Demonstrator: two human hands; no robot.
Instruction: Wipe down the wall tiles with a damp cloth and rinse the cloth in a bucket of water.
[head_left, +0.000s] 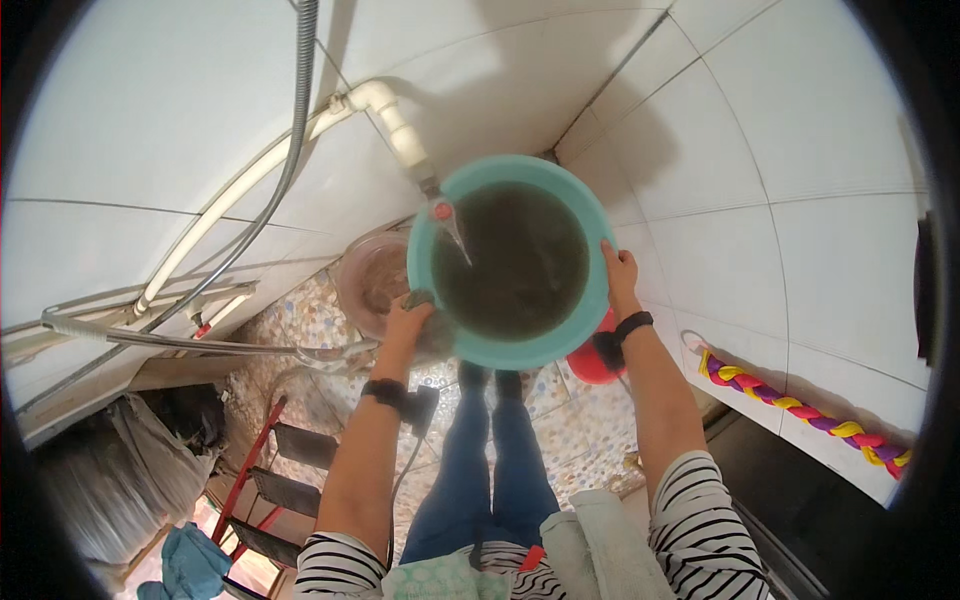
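Note:
Both my hands hold up a turquoise plastic basin (525, 352) by its rim, high above the floor. Dark, murky water (517, 262) fills much of it. My left hand (409, 322) grips the lower left of the rim; a small dark greyish thing (418, 298), too unclear to name, shows at its fingertips. On the right side of the rim, the fingers of my right hand (621, 274) are closed. A tap with a red knob (442, 211) reaches over the basin's upper left edge, and a clear streak like running water shows below it.
A pinkish-brown tub (352, 281) stands at lower left on the pebble-patterned floor (300, 315). A red plastic container (585, 364) is partly hidden under the basin. Hoses (225, 345) cross at left. A red-framed stepladder (285, 487) stands nearer me; a braided cloth (810, 416) hangs right.

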